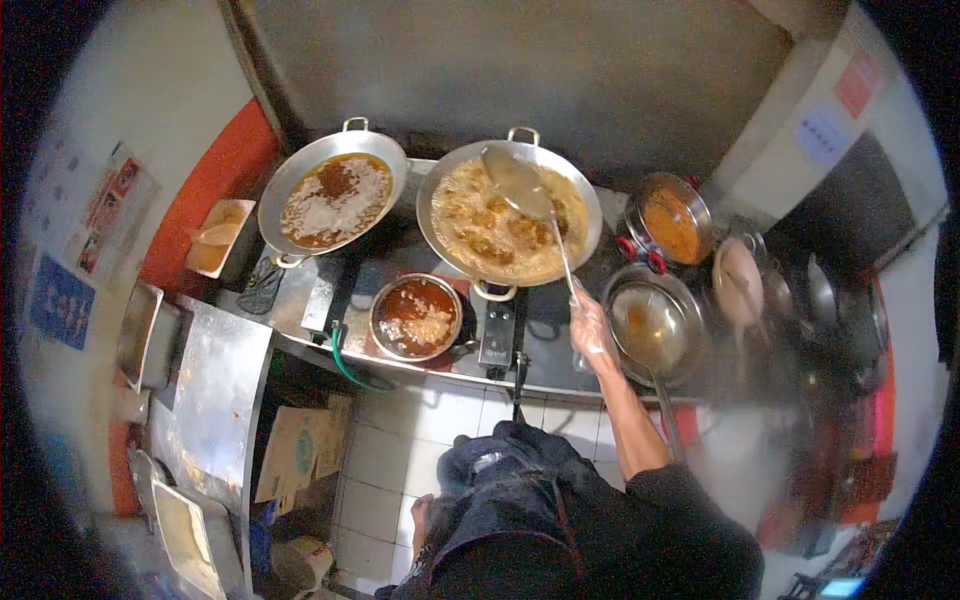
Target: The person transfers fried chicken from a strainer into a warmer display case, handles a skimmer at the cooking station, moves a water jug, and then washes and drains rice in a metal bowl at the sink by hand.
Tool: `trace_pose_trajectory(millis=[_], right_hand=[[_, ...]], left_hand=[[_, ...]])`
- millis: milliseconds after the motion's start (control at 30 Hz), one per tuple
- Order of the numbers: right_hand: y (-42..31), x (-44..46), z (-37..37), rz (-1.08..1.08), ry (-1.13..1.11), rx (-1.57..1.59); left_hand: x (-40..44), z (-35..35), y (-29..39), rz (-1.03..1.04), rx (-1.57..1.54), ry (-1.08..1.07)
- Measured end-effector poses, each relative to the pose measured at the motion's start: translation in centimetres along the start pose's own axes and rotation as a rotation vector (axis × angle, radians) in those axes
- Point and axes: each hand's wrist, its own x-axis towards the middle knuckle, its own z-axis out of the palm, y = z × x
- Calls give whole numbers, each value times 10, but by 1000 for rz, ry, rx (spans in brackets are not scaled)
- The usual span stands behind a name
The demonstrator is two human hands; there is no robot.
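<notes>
My right hand (592, 335), in a thin clear glove, is closed around the handle of a long metal skimmer (517, 180). The skimmer's broad head is over the right wok (430, 225), partly covering the bubbling oil and the browned pieces frying in it. Whether the head touches the oil, I cannot tell. Close by my right forearm is a large round metal strainer (655, 330) with a long handle. My left hand (420, 513) hangs low beside my apron, away from the stove. Only part of it shows, and its fingers are not clear.
Left of the right wok stands another wok (270, 215) of foamy reddish oil. A smaller pan (378, 345) of red liquid sits in front. On the right is a pot (700, 215) with orange contents. A green hose (345, 370) hangs at the counter's edge.
</notes>
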Motion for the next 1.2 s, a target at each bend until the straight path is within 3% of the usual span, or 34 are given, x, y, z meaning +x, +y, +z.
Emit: trace_pose_trajectory(millis=[33,67,133,200,233,267,333,367,467,600,667,733,800,867,967,1000,1067,1133,1167,1200], right_hand=[[6,-5,6,32,11,19],[-28,-15,5,231,24,-45],[29,-28,35,-134,242,-69],[14,-35,17,411,-8,339],[-30,-48,18,595,97,684],[-26,-62,17,658,100,948],[-57,-90,2,749,132,1123],[-57,-112,-6,789,218,1178],[-46,-162,-35,878,418,1290],[43,-191,-57,854,461,1448],[76,-190,-69,760,400,1931],[54,-178,-70,707,255,1907],[-49,-161,-60,1086,425,1531],[-52,-189,-38,950,-140,1411],[-81,-228,19,1002,-641,1432],[-94,-245,34,1052,-696,1415],[-108,-270,64,1053,-955,1295],[-135,-297,83,1008,-1180,1257],[-150,-311,90,965,-1272,1278],[-174,-327,98,959,-1356,1242]], left_hand=[[0,0,-3,-206,-463,-41],[8,-6,-8,-413,-918,-80],[26,-21,-27,-519,-950,-190],[6,-19,-7,-402,-707,57],[20,-26,-42,-460,-1491,-333],[23,-33,-44,-476,-1473,-361],[19,-48,-37,-471,-829,-200],[21,-41,-25,-723,-590,1],[13,-57,-15,-628,-606,-29],[0,-48,10,-623,-601,95],[-17,-37,24,-628,-607,129],[-39,-20,23,-652,-590,181],[-73,-4,23,-667,-596,209],[-116,18,9,-681,-611,273],[-179,67,-45,-643,-448,397],[-205,86,-55,-600,-326,440],[-241,87,-24,-719,-503,550],[-277,94,-13,-748,-408,836],[-298,81,-5,-786,-477,691],[-313,77,-5,-801,-525,751]])
